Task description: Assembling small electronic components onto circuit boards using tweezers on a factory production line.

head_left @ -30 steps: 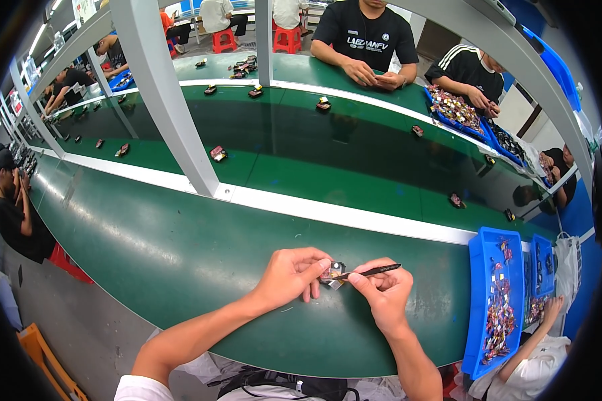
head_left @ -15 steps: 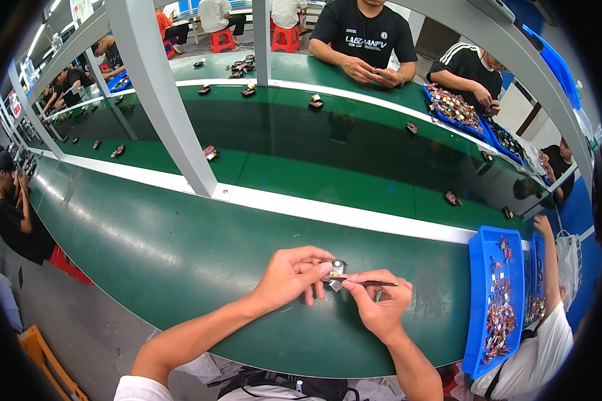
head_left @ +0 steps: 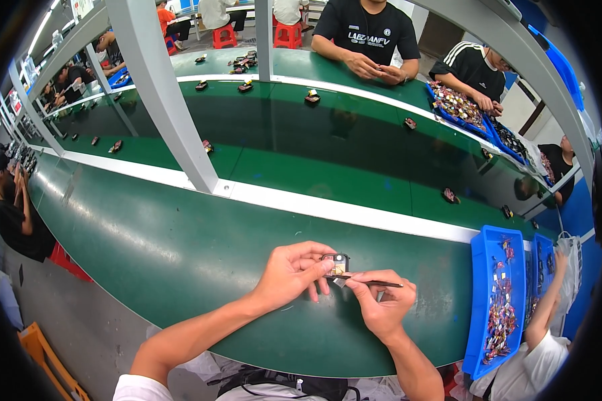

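Head view: on the green table [head_left: 180, 254], just left of the blue tray [head_left: 478, 301], the left hand [head_left: 291, 274] pinches one small dark square part [head_left: 336, 264] by its edges. The right hand [head_left: 381, 304] pinches one thin black tool [head_left: 374, 283], tip touching the part. The part looks light, rigid and delicate; its edges seem the safest hold.

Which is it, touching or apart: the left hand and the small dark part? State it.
Touching. The head view shows the left hand with its fingertips closed on the small dark part, no gap visible between them.
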A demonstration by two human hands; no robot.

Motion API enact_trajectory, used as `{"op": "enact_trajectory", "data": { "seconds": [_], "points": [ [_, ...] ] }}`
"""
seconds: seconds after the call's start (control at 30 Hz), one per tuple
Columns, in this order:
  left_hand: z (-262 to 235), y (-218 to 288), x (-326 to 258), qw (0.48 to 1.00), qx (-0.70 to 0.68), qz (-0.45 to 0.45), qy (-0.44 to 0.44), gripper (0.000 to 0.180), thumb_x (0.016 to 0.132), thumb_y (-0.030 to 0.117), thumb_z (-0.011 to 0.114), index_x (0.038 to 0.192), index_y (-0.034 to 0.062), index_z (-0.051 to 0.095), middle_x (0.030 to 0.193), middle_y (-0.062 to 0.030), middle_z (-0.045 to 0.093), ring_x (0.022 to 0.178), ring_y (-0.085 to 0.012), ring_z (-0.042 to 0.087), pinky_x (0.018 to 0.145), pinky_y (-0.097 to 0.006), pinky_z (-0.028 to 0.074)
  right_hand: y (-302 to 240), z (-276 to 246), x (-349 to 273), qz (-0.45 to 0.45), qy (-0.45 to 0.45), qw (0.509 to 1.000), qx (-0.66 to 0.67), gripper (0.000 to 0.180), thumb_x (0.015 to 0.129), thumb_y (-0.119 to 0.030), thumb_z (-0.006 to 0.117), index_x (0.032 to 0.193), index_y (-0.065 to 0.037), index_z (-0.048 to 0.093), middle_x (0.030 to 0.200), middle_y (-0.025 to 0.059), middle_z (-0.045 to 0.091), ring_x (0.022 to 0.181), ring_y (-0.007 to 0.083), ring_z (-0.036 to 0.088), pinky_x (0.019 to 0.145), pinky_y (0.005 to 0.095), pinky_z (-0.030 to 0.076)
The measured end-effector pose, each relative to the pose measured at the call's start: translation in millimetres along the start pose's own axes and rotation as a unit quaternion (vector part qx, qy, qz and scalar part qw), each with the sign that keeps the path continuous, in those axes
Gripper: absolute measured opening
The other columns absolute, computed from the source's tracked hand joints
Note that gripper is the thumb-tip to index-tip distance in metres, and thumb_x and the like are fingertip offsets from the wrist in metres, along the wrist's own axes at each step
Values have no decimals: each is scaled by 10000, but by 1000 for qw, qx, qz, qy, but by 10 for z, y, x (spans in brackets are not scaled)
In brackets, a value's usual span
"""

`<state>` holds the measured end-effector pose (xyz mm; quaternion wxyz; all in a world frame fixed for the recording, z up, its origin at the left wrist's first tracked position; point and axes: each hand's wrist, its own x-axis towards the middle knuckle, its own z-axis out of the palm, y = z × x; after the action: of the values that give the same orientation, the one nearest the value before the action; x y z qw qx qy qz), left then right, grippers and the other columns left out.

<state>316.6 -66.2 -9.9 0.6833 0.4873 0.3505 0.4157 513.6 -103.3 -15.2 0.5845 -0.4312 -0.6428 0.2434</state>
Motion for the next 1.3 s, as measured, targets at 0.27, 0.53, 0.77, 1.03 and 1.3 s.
{"op": "enact_trajectory", "data": {
  "seconds": [0.27,0.53,0.77,1.03,1.3],
  "points": [
    [1,26,2,1000,-8,9,8,264,996,41,608,1201,-125,606,936,-174,708,672,-178,704,497,-271,574,-15,-8,14,-29,-3,1000,-3,127,777,35,814,847,-33,732,817,89,776,412,37,472,419,198,342],
    [2,13,-4,1000,26,-4,5,243,993,32,608,1190,-107,625,887,-154,715,645,-158,691,506,-258,558,-76,-60,48,-35,-40,998,-37,141,758,63,809,817,-20,713,798,112,768,463,26,515,441,182,347],
    [-22,24,-9,999,50,0,3,237,992,28,606,1188,-103,629,880,-143,718,641,-149,687,508,-254,552,-14,-15,49,-16,-19,1000,-8,165,751,40,820,875,-25,732,814,94,772,405,47,465,421,197,344],
    [-50,25,0,999,49,5,8,235,992,26,605,1189,-99,634,850,-136,719,639,-141,682,508,-249,543,-3,-20,61,-43,-45,998,-18,167,750,34,822,867,-31,723,855,98,775,401,47,459,416,202,343],
    [-56,32,-6,998,65,13,-1,241,987,21,612,1199,-90,640,870,-129,729,649,-129,679,515,-241,539,-37,-41,85,-51,-68,996,-38,168,739,72,807,837,-16,704,853,131,772,466,38,531,432,187,357]
  ]
}}
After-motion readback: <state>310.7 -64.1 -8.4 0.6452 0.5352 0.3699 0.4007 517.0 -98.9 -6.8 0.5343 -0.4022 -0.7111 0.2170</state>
